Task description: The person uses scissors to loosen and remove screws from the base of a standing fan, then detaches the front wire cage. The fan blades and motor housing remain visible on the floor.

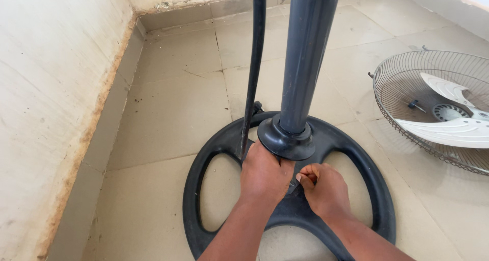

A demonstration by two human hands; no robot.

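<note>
Fan stand (305, 52) is upright on the tiled floor (173, 113), close to the corner by the wall (51, 88), with its round black base (204, 164) flat on the tiles. The base looks like hard moulded plastic with big cut-outs, so I'd guess it's stiff and a bit weighted but not really heavy. The pole is smooth and probably slippery, and it's top-heavy enough that it'd want to tip if you pull high up. Best grip, I reckon, is low down at the collar (285, 139) where the pole meets the base, or through one of the cut-outs.

Left hand (264, 177) is curled shut against the collar, pressing on the base right next to it. Right hand (326, 189) is just beside it, fingers pinched together on something small at the hub; can't make out what, it's hidden under the fingers. A thin black cable (254, 62) runs down beside the pole to the base.

Off to the right, well apart, a wire fan guard (402, 118) lies on the floor with the white blades (448, 128) sitting in it.
</note>
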